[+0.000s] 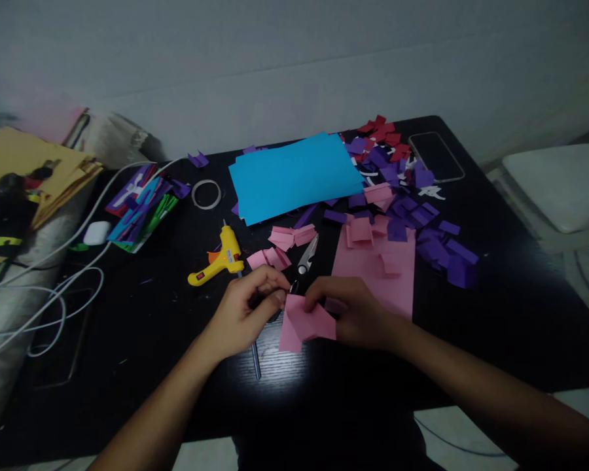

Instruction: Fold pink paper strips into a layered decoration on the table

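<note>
Over the front of the black table, my right hand (360,314) is closed on a folded piece of pink paper (299,327), fingers bent behind and over its upper edge. My left hand (245,317) pinches with thumb and fingertips at the same paper's upper left corner. Just beyond the hands lie scissors (308,255), blades pointing away and handles partly hidden. Several folded pink paper pieces (285,237) rest behind my left hand. By my right hand is a pink sheet (373,275) with folded pink pieces on it. A grey stick-like pen (256,360) passes under my left hand.
A yellow glue gun (218,258) lies left of the hands. Behind are blue sheets (294,176), a tape roll (206,194) and purple paper pieces (436,245). White cables (61,301) loop at the left near a white case (97,233). A clear-looking phone case (436,157) lies far right.
</note>
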